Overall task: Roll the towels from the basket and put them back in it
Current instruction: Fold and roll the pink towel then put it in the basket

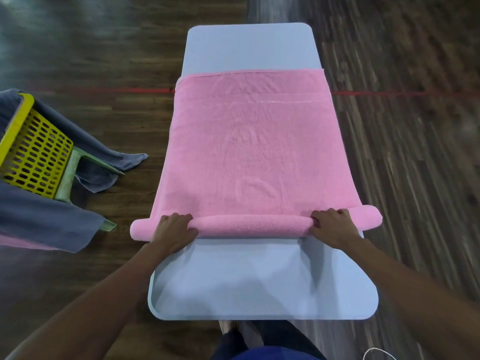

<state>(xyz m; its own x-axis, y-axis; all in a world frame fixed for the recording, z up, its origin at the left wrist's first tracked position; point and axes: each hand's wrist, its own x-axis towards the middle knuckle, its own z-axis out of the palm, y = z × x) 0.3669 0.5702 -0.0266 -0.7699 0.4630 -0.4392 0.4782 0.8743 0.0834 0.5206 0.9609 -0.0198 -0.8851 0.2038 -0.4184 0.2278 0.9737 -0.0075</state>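
My forearms (109, 302) are bare behind my left hand (174, 231) and right hand (333, 227); nearer me, between them, a blue top (262, 355) and dark trousers (231, 342).

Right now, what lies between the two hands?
In the head view, the rolled edge of the pink towel runs from the left hand to the right hand, resting on the table. Both hands grip it.

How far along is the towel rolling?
Done: no finished roll in view. In hand: the left hand and right hand grip the pink towel on the table; only its near end is rolled, the rest lies flat. Left: finish it, then roll the grey towels draped over the basket.
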